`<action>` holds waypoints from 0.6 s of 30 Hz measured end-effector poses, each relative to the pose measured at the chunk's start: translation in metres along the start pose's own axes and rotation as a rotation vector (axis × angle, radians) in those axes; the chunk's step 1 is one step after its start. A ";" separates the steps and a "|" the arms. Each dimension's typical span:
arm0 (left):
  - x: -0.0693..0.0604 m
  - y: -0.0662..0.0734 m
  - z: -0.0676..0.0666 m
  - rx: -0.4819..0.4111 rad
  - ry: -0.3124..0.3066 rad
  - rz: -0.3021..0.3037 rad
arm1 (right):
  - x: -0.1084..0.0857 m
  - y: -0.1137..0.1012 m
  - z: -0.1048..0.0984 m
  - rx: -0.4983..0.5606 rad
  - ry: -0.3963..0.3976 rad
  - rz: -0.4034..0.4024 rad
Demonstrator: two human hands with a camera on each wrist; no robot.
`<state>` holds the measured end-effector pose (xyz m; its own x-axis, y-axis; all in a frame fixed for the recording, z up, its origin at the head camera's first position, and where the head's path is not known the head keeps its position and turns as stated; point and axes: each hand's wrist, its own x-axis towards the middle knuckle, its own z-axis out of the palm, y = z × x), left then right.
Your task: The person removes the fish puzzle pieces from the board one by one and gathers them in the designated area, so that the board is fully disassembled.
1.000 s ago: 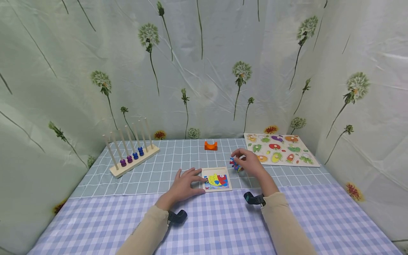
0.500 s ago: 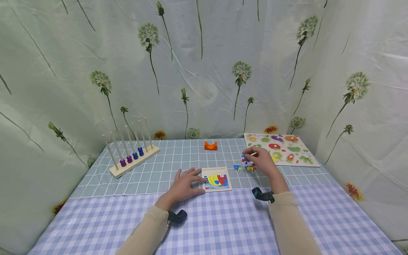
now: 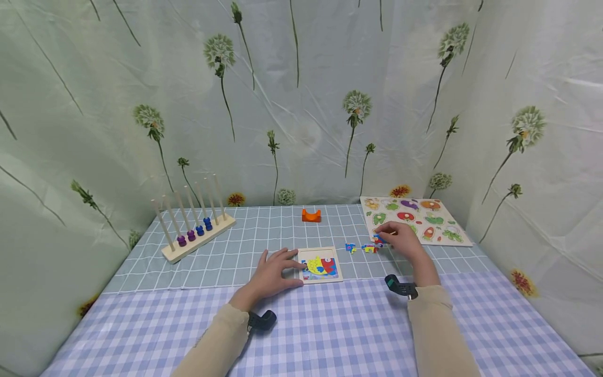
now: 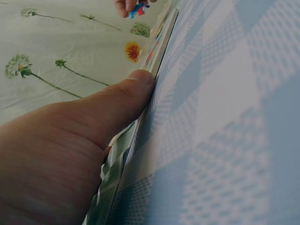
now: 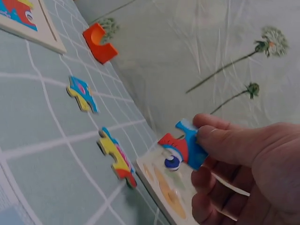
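Observation:
My left hand [image 3: 273, 275] rests with spread fingers on the left side of a wooden-framed jigsaw puzzle [image 3: 338, 276], which shows part of a yellow, red and blue fish. In the left wrist view the thumb [image 4: 124, 96] touches the frame's edge. Over to the right, my right hand [image 3: 400, 241] pinches a blue and red jigsaw piece with a printed eye [image 5: 183, 147] between thumb and forefinger, held above the cloth. Two loose pieces lie between frame and right hand: a small blue and yellow one [image 5: 82, 93] and a longer yellow and red one [image 5: 117, 157].
A wooden vegetable puzzle board [image 3: 443, 222] lies at the back right, just beyond the right hand. An orange arch-shaped block [image 3: 311, 215] stands at the back middle. At the left is a peg stand [image 3: 200, 242] with purple and blue beads. A patterned curtain [image 3: 301, 104] hangs behind.
My right hand has moved right, away from the frame. The two loose pieces now lie on the cloth, let go one after the other, while one piece stays in the fingers. The left hand has kept still.

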<state>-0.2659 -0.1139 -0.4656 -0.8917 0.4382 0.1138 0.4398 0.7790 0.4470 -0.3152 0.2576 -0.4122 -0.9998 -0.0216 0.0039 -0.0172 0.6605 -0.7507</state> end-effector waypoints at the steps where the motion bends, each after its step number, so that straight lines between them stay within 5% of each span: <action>1: 0.000 0.000 0.000 -0.001 0.000 0.000 | 0.000 0.002 0.000 -0.004 -0.002 0.011; 12: -0.001 0.001 -0.001 -0.009 -0.001 -0.001 | 0.000 0.021 0.000 -0.027 -0.049 0.126; 18: -0.001 0.001 -0.001 -0.006 -0.004 -0.002 | 0.000 0.027 0.001 -0.064 -0.033 0.097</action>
<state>-0.2645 -0.1141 -0.4643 -0.8920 0.4384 0.1099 0.4376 0.7771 0.4522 -0.3157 0.2748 -0.4334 -0.9958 0.0208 -0.0896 0.0780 0.7069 -0.7030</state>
